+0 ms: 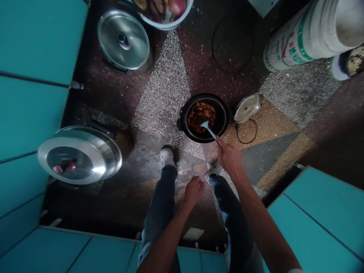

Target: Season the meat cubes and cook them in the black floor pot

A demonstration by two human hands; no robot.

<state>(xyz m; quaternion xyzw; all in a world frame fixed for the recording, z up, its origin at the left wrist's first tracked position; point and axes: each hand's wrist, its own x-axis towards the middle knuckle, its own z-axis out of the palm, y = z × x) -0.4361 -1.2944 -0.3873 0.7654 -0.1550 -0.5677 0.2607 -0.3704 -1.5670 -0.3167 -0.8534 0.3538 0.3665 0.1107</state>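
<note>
My right hand [229,156] is closed around the handle of a spatula [209,130] with a pale blue-grey head. The head of the spatula rests among browned, chunky food [202,113] in a black pot [184,129] on the floor. Dark liquid or shadow fills the right side of the pot. My left hand [194,190] hangs between my legs, its fingers curled in, and nothing shows in it. It is apart from the pot. Just right of the pot lies a round lid [248,108], with a dark cord loop [247,142] below it.
A lidded steel pot [123,39] and a large steel pan with a glass lid [81,157] stand at left. A white basin [167,25] holds vegetables at the top. A white bucket [305,40] leans at upper right. Turquoise cabinets [31,113] edge the patterned floor.
</note>
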